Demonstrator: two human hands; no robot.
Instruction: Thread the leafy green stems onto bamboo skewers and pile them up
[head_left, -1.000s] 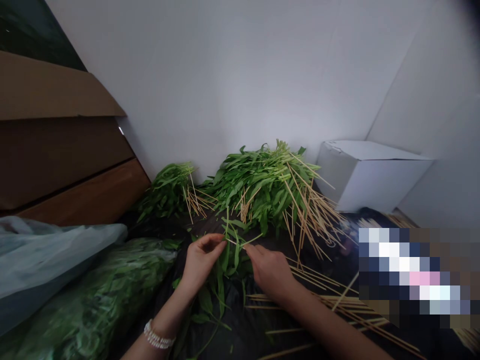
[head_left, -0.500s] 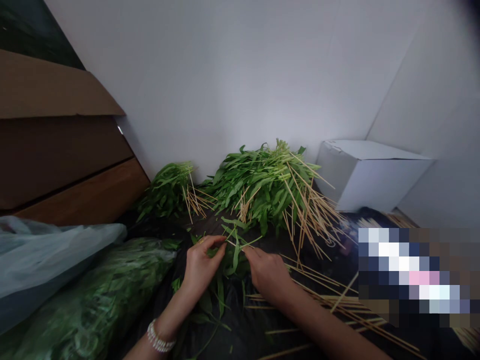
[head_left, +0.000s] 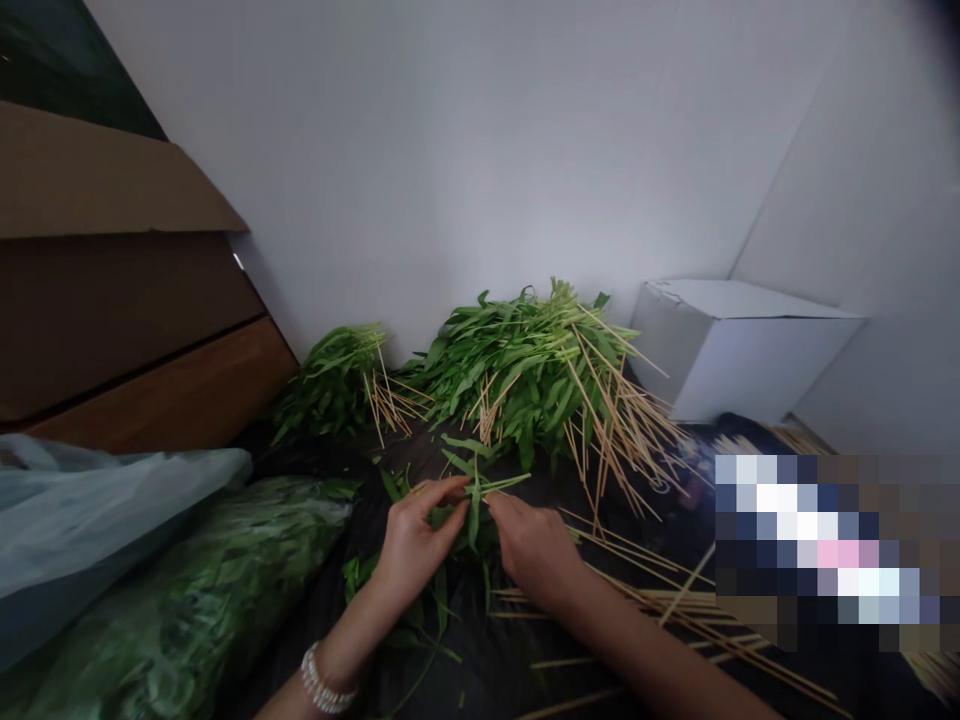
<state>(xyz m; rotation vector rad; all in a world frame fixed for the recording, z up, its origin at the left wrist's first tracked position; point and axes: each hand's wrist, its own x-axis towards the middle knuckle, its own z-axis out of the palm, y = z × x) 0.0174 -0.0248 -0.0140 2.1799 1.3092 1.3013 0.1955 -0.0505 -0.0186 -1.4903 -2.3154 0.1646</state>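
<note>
My left hand (head_left: 424, 530) pinches a leafy green sprig (head_left: 474, 515), with narrow leaves hanging below the fingers and pale cut stems pointing right. Close by on the right, my right hand (head_left: 536, 545) is closed, with a thin wooden skewer at its fingertips, mostly hidden by the hand. The skewer's front end meets the stems between the two hands; whether it pierces them I cannot tell. Beneath my hands, loose green leaves (head_left: 442, 590) lie on black plastic sheeting. Beyond them rests a large pile of skewered greens (head_left: 510, 360), its sticks fanning to the right.
A smaller bunch of skewered greens (head_left: 330, 375) lies at the back left. Loose skewers (head_left: 675, 600) spread at the right. A plastic bag of greens (head_left: 202, 590) is at the left, below a cardboard box (head_left: 120, 320). A white box (head_left: 757, 350) stands against the wall.
My left hand has moved slightly right, bringing the sprig closer to my right hand. The pale stick visible between the hands is now mostly hidden, and the stems reach farther right.
</note>
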